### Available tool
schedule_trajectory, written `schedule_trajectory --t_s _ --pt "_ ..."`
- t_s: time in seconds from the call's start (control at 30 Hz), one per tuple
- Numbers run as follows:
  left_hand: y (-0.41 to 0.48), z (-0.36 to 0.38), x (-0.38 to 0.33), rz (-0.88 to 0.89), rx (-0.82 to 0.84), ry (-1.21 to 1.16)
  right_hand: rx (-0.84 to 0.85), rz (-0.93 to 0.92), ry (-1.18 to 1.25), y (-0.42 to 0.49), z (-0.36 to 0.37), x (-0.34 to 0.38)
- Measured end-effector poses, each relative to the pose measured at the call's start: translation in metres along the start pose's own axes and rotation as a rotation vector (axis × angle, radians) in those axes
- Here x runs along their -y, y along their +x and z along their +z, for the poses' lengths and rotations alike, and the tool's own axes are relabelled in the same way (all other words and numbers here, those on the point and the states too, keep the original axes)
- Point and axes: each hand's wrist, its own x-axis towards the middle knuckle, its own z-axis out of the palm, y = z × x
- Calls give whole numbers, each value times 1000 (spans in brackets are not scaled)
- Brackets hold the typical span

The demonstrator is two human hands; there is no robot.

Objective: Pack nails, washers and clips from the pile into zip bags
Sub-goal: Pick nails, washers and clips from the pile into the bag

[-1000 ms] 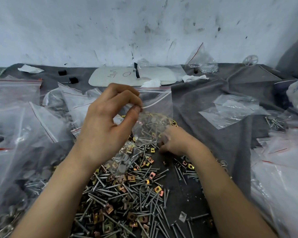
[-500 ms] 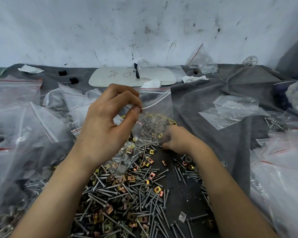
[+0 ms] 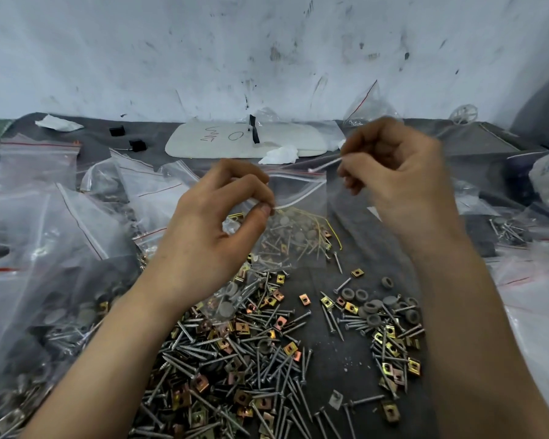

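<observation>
My left hand point(image 3: 216, 229) pinches the rim of a clear zip bag point(image 3: 298, 217) and holds it upright over the grey cloth; nails, grey washers and gold clips show through its lower part. My right hand point(image 3: 396, 182) is raised to the bag's upper right, its fingers curled round a nail point(image 3: 325, 164) whose head points left toward the bag's mouth. Below both hands lies the loose pile of nails and gold clips point(image 3: 235, 359). A smaller scatter of dark washers point(image 3: 374, 307) lies to the right of it.
Filled and empty zip bags point(image 3: 45, 248) are heaped on the left, and more bags point(image 3: 533, 280) crowd the right edge. A white board point(image 3: 244, 141) with writing lies at the back, near crumpled paper point(image 3: 281, 155) and two small black blocks point(image 3: 137, 144). The scuffed wall stands behind.
My right hand has lifted from the pile beside the bag up to the bag's upper right, now carrying a nail. My left hand keeps its pinch on the bag.
</observation>
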Motion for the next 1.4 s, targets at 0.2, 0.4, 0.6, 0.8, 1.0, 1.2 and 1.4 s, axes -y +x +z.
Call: schedule_trajectory --t_s 0.2,0.4,0.6,0.8,1.0,1.2,1.4 --pt "-1 0 -5 -2 42 3 -1 -147 -96 -11 9 25" --pt "-1 -1 -6 7 54 5 120 -206 -374 -11 15 23" --pt "-1 -1 -3 11 11 5 -60 -133 -180 -5 7 14" --pt "-1 -2 -3 -11 -4 -21 50 187 -377 3 5 -33" --pt "0 -2 -1 -13 -7 -9 454 595 -820 -13 31 -96" --pt "0 -2 1 -7 -8 -1 244 650 -998 -23 52 -113" --pt "0 -2 1 -5 -6 -3 221 634 -1045 -25 56 -113"
